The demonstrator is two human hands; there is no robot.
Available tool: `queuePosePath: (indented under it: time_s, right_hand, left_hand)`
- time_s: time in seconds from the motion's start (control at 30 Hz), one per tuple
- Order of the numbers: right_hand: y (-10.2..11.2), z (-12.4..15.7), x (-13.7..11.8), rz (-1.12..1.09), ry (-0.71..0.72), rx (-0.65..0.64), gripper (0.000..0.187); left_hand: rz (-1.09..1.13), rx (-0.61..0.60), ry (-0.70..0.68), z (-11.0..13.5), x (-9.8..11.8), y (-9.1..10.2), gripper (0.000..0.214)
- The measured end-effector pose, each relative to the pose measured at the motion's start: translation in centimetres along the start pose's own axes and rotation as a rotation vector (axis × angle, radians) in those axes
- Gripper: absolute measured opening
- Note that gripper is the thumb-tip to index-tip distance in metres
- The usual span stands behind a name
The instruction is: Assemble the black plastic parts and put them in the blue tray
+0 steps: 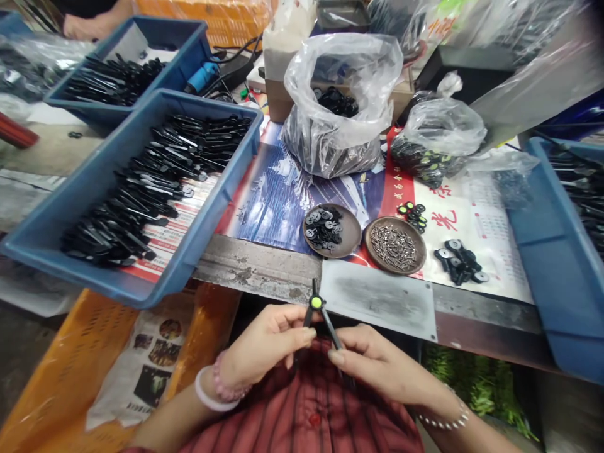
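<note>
A black drawing compass (332, 327) with a lime-green disc at its hinge is held over my lap, legs spread apart and its short handle pointing away from me. My left hand (268, 343) pinches one leg between thumb and fingers. The other leg is gripped by my right hand (372, 360). Just beyond them lies a smeared grey metal plate (377, 301) at the table's edge. Behind it stand a round dish of small metal screws or pins (396, 245) and a dish of black, disc-like parts (324, 228).
A blue tray (170, 267) at left holds rows of black compass legs; another blue tray (189, 38) stands behind. Plastic bags (330, 148) of parts sit at the back. Black knobs (458, 261) lie right, near a third blue bin (542, 251). A co-worker's hand (85, 27) shows far left.
</note>
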State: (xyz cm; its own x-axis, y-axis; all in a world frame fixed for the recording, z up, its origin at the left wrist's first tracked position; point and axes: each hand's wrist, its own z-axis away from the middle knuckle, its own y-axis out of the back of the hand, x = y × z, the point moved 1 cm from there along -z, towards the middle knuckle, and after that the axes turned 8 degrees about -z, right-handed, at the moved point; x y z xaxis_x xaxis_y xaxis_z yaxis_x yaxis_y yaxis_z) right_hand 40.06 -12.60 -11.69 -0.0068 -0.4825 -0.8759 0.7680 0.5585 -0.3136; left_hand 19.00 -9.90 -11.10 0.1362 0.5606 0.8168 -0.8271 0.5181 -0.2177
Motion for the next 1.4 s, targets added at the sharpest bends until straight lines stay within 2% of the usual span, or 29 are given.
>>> queuePosePath:
  time_s: [0.1, 0.17, 0.3, 0.43, 0.57, 0.67, 0.77, 0.83, 0.9, 1.0, 1.1, 1.17, 1.23, 1.4]
  right_hand:
    - [-0.6, -0.6, 0.0, 0.030, 0.074, 0.123, 0.043]
    - [-1.5, -1.2, 0.2, 0.068, 0.127, 0.173, 0.043]
    - [-3.2, -1.9, 1.0, 0.034, 0.118, 0.178, 0.039]
    - [-3.5, -2.4, 2.1, -0.021, 0.081, 0.129, 0.040]
    - [-3.1, -2.8, 2.9, -0.158, 0.056, 0.123, 0.048]
    - [-2.5, -2.6, 2.5, -0.243, 0.023, 0.071, 0.047]
    - [-1.5, -1.8, 1.5, -0.189, 0.012, 0.054, 0.046]
    - [-0.9, -1.2, 0.8, -0.120, 0.001, 0.026, 0.047]
    - [-0.5, -0.7, 0.5, -0.126, -0.036, -0.026, 0.048]
    - [-0.7, -0.6, 0.7, -0.281, -0.085, -0.066, 0.048]
    - [-1.3, -1.0, 1.1, -0.365, -0.059, -0.048, 0.048]
    - [-1.7, -1.2, 1.4, -0.358, -0.025, -0.031, 0.048]
    - [-2.2, -1.3, 1.7, -0.362, 0.000, -0.028, 0.046]
    - [-3.7, -2.2, 2.7, -0.443, 0.022, 0.013, 0.048]
  left_hand:
    - [0.025, 0.135, -0.063, -0.4, -0.4, -0.9, 0.033]
    - [0.043, 0.184, -0.080, -0.5, -0.7, -1.5, 0.033]
    - [0.027, 0.247, -0.087, -0.6, -1.4, -1.9, 0.036]
    - [-0.056, 0.256, -0.066, -0.8, -1.9, -1.6, 0.036]
    - [-0.034, 0.194, 0.004, -1.2, -1.5, -1.4, 0.043]
    - [0.062, 0.141, 0.022, -0.9, -1.1, -0.9, 0.046]
    - [0.116, 0.048, 0.045, 0.0, -0.8, 0.3, 0.041]
    - [0.142, -0.068, 0.093, 0.6, -0.9, 1.4, 0.037]
    - [0.224, -0.241, 0.124, 0.5, -1.2, 2.2, 0.041]
    - [0.450, -0.470, 0.047, -0.5, -2.0, 2.6, 0.062]
    - [0.570, -0.544, -0.048, -1.7, -2.5, 2.5, 0.071]
    - [0.573, -0.541, -0.065, -2.0, -2.6, 2.2, 0.068]
    - [0.570, -0.482, -0.073, -1.8, -2.5, 1.8, 0.061]
    - [0.574, -0.205, -0.040, -1.6, -2.6, 0.7, 0.043]
